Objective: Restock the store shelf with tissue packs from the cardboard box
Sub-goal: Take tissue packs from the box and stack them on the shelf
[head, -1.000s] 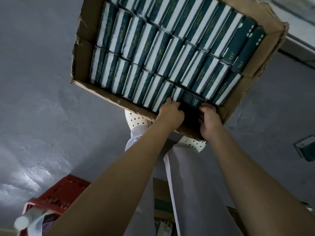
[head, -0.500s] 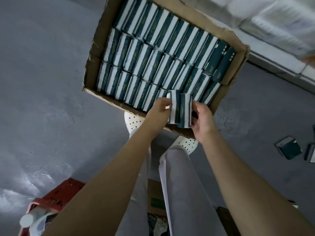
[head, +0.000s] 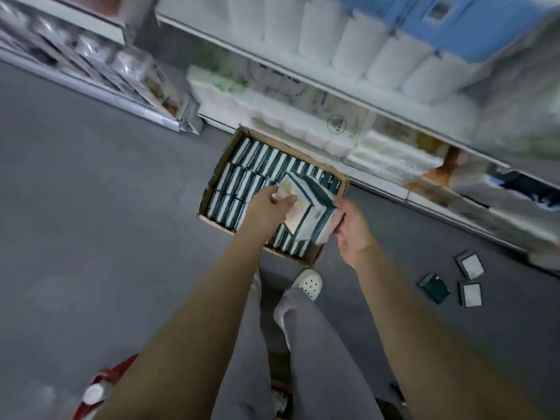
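Your left hand (head: 269, 204) pinched the left end of the tissue packs (head: 306, 207) held above the cardboard box (head: 218, 222), your right hand (head: 353, 221) curled round the right end; squeezing evenly from both sides should have kept them together up to the far shelf (head: 303, 80)

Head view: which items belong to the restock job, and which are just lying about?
Job:
- cardboard box with packs inside
- held packs, gripped by left hand and right hand
- store shelf

Lying about:
- three loose packs on the floor, possibly strays
- red crate
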### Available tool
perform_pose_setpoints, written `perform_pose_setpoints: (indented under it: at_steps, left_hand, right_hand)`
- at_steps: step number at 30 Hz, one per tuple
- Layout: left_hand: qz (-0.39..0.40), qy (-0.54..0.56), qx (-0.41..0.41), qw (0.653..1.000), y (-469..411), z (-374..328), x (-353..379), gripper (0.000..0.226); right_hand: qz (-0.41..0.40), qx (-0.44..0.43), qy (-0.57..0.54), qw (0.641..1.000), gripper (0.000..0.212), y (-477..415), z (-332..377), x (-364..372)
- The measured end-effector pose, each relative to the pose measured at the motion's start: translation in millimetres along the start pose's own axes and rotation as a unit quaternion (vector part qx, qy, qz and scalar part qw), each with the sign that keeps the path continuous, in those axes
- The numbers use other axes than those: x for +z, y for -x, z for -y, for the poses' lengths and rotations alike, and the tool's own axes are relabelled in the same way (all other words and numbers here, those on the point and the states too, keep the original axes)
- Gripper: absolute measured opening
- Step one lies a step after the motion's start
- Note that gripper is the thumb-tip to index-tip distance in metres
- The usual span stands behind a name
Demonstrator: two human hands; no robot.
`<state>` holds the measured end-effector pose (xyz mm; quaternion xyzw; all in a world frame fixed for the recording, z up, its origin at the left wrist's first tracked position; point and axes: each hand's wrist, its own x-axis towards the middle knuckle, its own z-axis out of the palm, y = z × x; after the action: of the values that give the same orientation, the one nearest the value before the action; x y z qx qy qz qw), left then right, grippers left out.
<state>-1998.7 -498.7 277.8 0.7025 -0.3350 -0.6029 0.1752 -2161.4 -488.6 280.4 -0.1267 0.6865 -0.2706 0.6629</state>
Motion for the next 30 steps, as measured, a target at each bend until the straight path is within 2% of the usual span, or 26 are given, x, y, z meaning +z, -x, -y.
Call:
perform_pose_setpoints:
  at_steps: [2, 6, 8, 9, 13, 17, 22, 25, 27, 30]
  left_hand:
    - [-0.02, -0.024, 0.031, 0.999, 32.1, -34.2, -16.2, 0.055]
    - [-0.035, 0.007, 0.045, 0.998, 86.3, -97.1, -41.8, 0.065]
    - [-0.041, 0.07, 0.063, 0.995, 110.8, -129.8, -53.2, 0.081]
    - [-0.046, 0.088, 0.077, 0.992, 121.0, -145.5, -58.5, 0.084]
    - [-0.056, 0.128, 0.126, 0.982, 154.7, -199.4, -76.6, 0.062]
    - [-0.024, 0.102, 0.168, 0.98, 182.7, -247.5, -99.8, 0.066]
    - [0.069, 0.168, 0.244, 0.953, 205.6, -286.3, -132.1, 0.025]
    - [0.105, 0.213, 0.312, 0.92, 215.4, -305.8, -153.0, 0.03]
    - [0.103, 0.199, 0.369, 0.902, 221.5, -317.6, -164.4, 0.041]
    - [0.087, 0.174, 0.408, 0.892, 225.4, -329.8, -178.5, 0.049]
  right_hand:
    - [0.027, -0.021, -0.029, 0.999, 0.034, 39.7, 27.9, 0.4]
    - [0.109, -0.071, -0.05, 0.99, 0.071, 109.1, 89.7, 5.9]
    - [0.134, -0.113, -0.046, 0.983, 0.075, 145.2, 125.7, 10.2]
    - [0.147, -0.141, -0.03, 0.979, 0.072, 159.7, 141.2, 12.5]
    - [0.153, -0.226, 0.024, 0.962, 0.047, 205.1, 190.7, 27.0]
    - [0.146, -0.295, 0.003, 0.944, 0.045, 242.6, 229.2, 39.7]
    - [0.114, -0.363, -0.028, 0.925, 0.044, 272.9, 264.0, 41.6]
    - [0.089, -0.37, -0.093, 0.92, 0.031, 286.3, 281.7, 40.6]
    - [0.078, -0.363, -0.162, 0.914, 0.024, 293.3, 292.5, 42.3]
    - [0.079, -0.359, -0.26, 0.893, 0.02, 303.4, 308.5, 50.1]
